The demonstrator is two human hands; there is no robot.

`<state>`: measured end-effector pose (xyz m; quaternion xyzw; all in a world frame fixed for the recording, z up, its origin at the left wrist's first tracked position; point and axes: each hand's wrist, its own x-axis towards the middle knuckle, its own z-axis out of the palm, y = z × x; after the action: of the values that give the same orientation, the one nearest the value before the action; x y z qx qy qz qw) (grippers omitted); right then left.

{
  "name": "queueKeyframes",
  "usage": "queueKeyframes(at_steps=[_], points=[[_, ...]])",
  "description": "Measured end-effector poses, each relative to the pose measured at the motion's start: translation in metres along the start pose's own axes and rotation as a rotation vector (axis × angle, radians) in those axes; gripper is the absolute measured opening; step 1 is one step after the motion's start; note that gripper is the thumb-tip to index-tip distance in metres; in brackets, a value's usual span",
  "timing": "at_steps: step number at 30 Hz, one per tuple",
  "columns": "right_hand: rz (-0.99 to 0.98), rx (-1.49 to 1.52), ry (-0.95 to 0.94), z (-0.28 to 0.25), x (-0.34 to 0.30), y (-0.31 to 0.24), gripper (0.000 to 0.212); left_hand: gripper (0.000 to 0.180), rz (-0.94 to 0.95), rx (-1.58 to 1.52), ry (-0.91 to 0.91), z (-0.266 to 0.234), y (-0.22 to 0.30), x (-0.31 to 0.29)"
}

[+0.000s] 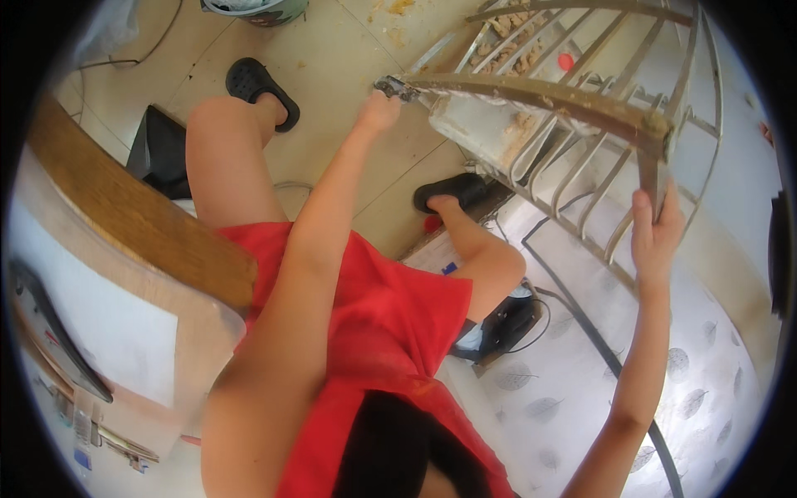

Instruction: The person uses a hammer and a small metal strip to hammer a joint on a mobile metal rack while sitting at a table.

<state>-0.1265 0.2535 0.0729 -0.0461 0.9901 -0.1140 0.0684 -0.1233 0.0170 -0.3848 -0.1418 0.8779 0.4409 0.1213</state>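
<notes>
A metal rack with a brown worn rail and several parallel bars stands tilted in front of me, toward the right. My left hand is closed at the left end of the rail, by a dark metal fitting. On the right, my right hand grips the flat brown upright below the rack's corner, thumb on one side. Behind the bars sits a whitish tray, and tan lumpy pieces show through them; their kind is unclear.
A wooden table edge runs along my left. My feet in black clogs rest on the tiled floor. A leaf-patterned white surface with a dark strip lies at right. A bucket stands at the far edge.
</notes>
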Motion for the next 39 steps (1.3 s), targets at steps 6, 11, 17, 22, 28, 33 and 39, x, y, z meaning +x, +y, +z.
queueKeyframes(at_steps=[6,11,17,22,28,33,39], points=[[0.047,0.035,0.067,0.006,-0.006,0.009,0.039,0.025,-0.390,-0.734,-0.818,-0.080,0.093,-0.014],[0.065,0.011,0.081,0.007,-0.003,0.005,0.044,0.023,-0.459,-0.790,-0.807,-0.111,0.144,-0.008],[-0.004,0.061,0.106,0.009,-0.005,0.012,0.045,0.026,-0.558,-0.792,-0.880,-0.117,0.155,0.010],[0.020,0.066,0.067,0.005,-0.004,0.005,0.041,0.025,-0.481,-0.519,-0.870,-0.139,0.184,0.004],[-0.040,0.001,0.104,0.005,-0.005,0.011,0.039,0.029,-0.284,-0.534,-0.957,-0.133,0.143,0.018],[0.009,0.019,-0.027,0.003,-0.040,0.040,0.042,0.018,-0.352,-0.515,-0.354,-0.113,0.078,0.003],[-0.187,-0.132,-0.099,-0.007,-0.086,0.091,0.049,0.026,-0.197,0.006,-0.390,-0.068,0.044,-0.019]])
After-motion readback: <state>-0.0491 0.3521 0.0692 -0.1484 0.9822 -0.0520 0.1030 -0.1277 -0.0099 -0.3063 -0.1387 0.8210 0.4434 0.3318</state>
